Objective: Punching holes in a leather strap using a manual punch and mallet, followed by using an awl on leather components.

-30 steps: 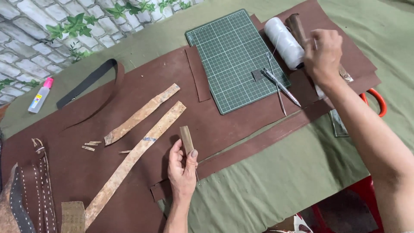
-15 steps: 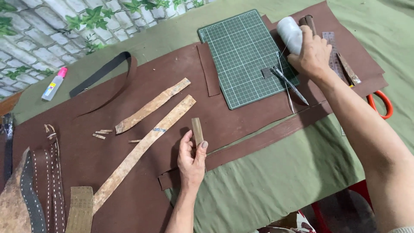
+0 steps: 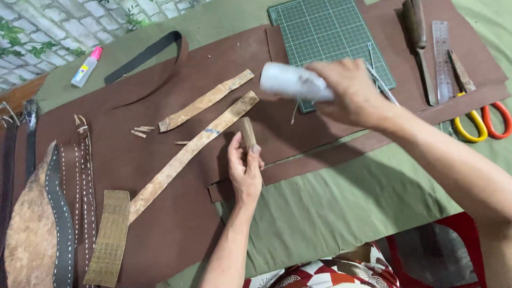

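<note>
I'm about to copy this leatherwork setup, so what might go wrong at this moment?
1. The right hand carries the white thread spool in the air with a loose strand hanging; the strand might snag the thin metal tool on the cutting mat.
2. The left hand holds a small leather piece upright by its lower end only; a tug could probably slip it free.

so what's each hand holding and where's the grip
Left hand pinches a small brown leather piece at its lower end. Right hand grips the white thread spool around one end.
</note>
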